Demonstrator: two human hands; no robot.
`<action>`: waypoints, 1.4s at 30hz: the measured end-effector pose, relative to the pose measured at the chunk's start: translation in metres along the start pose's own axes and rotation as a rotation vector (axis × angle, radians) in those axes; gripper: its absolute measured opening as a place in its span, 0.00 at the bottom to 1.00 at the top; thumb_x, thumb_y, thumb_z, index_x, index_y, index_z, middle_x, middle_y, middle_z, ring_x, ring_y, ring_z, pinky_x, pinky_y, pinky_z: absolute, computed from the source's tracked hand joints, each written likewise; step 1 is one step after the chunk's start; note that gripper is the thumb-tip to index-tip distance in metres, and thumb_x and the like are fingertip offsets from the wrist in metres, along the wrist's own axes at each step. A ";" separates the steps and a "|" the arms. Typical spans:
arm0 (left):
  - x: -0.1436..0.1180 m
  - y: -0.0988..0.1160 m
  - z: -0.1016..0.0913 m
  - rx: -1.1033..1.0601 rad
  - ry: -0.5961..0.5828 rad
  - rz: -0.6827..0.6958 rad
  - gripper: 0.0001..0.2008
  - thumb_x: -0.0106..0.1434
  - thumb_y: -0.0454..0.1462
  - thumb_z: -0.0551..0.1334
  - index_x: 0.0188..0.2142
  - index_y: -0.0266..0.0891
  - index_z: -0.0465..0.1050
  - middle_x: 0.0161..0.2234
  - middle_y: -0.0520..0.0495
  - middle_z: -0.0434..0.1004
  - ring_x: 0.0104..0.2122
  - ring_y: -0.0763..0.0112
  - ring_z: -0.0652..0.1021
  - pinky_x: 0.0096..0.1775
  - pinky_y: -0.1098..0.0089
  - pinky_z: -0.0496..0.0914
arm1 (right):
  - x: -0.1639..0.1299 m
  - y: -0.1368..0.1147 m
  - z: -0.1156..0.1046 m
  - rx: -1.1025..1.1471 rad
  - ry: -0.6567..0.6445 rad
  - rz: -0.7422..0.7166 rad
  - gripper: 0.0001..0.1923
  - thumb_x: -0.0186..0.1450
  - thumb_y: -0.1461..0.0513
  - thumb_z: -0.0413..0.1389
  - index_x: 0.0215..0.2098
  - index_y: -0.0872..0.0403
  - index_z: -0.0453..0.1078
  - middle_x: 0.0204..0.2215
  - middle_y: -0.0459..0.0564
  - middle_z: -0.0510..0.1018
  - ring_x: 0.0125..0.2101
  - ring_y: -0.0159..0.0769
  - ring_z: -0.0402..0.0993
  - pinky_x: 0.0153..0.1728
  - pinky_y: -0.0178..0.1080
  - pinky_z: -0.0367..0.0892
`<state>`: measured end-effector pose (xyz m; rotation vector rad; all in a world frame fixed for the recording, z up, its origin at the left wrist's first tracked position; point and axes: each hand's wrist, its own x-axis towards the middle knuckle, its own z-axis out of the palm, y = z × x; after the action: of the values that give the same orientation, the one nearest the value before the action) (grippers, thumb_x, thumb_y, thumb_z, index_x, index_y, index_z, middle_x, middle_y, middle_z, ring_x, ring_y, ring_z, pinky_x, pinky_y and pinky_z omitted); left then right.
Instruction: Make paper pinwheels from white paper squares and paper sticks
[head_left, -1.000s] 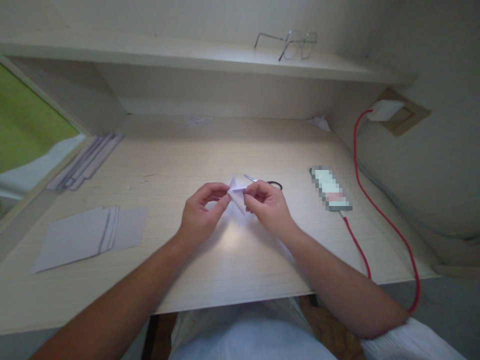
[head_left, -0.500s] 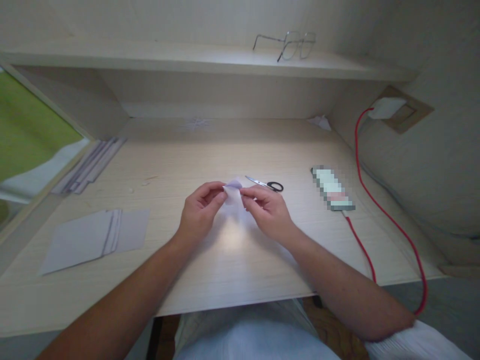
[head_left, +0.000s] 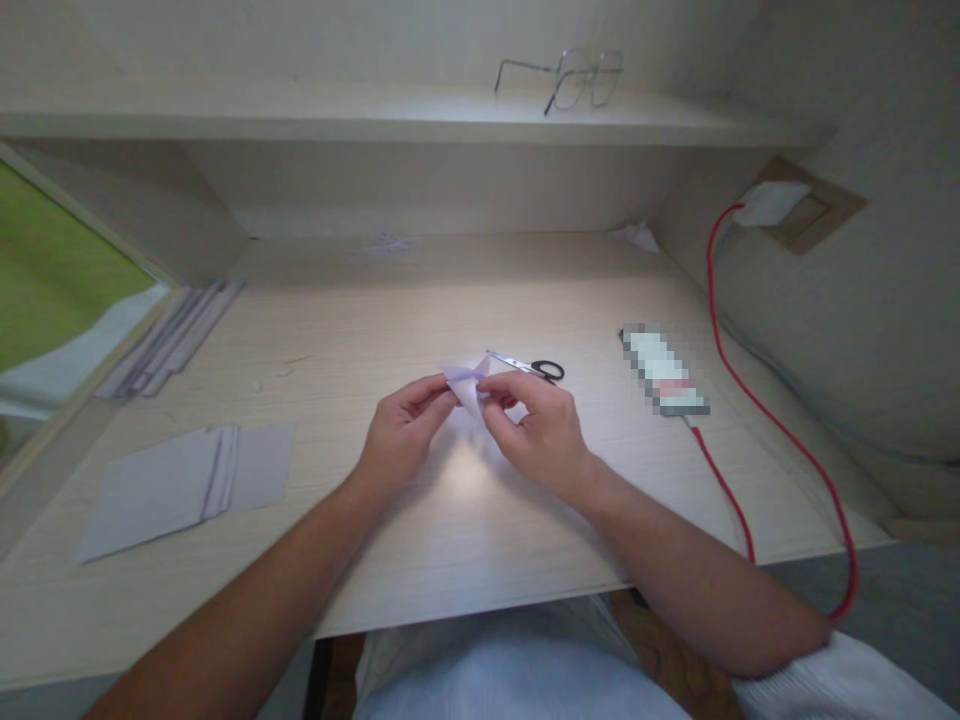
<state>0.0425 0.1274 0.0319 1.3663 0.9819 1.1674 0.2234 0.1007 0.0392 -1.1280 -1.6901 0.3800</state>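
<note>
A small piece of pale folded paper (head_left: 468,384) is held up between both hands over the middle of the desk. My left hand (head_left: 409,425) pinches its left edge between thumb and fingers. On the other side, my right hand (head_left: 536,420) grips the right edge the same way. Pointed corners of the paper stick up above the fingertips, and its lower part narrows downward. Just behind my right hand lies a pair of scissors (head_left: 529,367) with black handles, blades towards the paper. Some of the paper is covered by my fingers.
Paper sheets (head_left: 157,485) lie at the left, with folded strips (head_left: 172,340) behind them. A phone (head_left: 664,370) with a red cable (head_left: 780,405) rests on the right. White scraps (head_left: 386,246) sit along the back. Glasses (head_left: 574,82) stand on the shelf (head_left: 300,115).
The paper has turned and its folds have opened out, so pointed corners now show at the top. Both hands stay pinched on it in nearly the same place. The view has shifted slightly.
</note>
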 end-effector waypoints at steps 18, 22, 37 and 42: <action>0.001 -0.004 -0.004 0.008 -0.106 -0.066 0.12 0.64 0.42 0.69 0.46 0.43 0.85 0.46 0.45 0.85 0.49 0.58 0.80 0.56 0.61 0.68 | 0.001 -0.004 -0.003 -0.047 -0.071 0.001 0.06 0.63 0.68 0.56 0.34 0.52 0.74 0.31 0.46 0.82 0.31 0.34 0.77 0.37 0.37 0.70; 0.001 -0.002 -0.004 0.038 -0.101 -0.066 0.12 0.65 0.42 0.68 0.45 0.43 0.85 0.45 0.46 0.86 0.47 0.60 0.80 0.54 0.62 0.69 | 0.001 -0.004 -0.003 -0.065 -0.076 0.001 0.07 0.63 0.68 0.56 0.34 0.53 0.75 0.31 0.46 0.82 0.31 0.34 0.78 0.38 0.37 0.69; -0.003 -0.001 -0.002 0.188 -0.102 0.024 0.12 0.68 0.42 0.65 0.47 0.43 0.84 0.46 0.46 0.85 0.49 0.59 0.80 0.55 0.62 0.69 | 0.002 -0.003 -0.003 -0.070 -0.083 0.072 0.06 0.61 0.68 0.57 0.32 0.53 0.76 0.28 0.45 0.82 0.29 0.34 0.77 0.34 0.36 0.68; -0.004 0.005 -0.002 0.249 -0.096 0.085 0.10 0.69 0.41 0.63 0.42 0.42 0.84 0.43 0.46 0.84 0.47 0.60 0.80 0.54 0.63 0.70 | 0.001 -0.002 -0.003 0.025 -0.105 0.144 0.07 0.62 0.68 0.57 0.32 0.53 0.76 0.28 0.45 0.82 0.29 0.33 0.77 0.33 0.36 0.68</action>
<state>0.0398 0.1235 0.0359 1.6601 1.0339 1.0572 0.2246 0.0996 0.0427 -1.2340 -1.6944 0.5581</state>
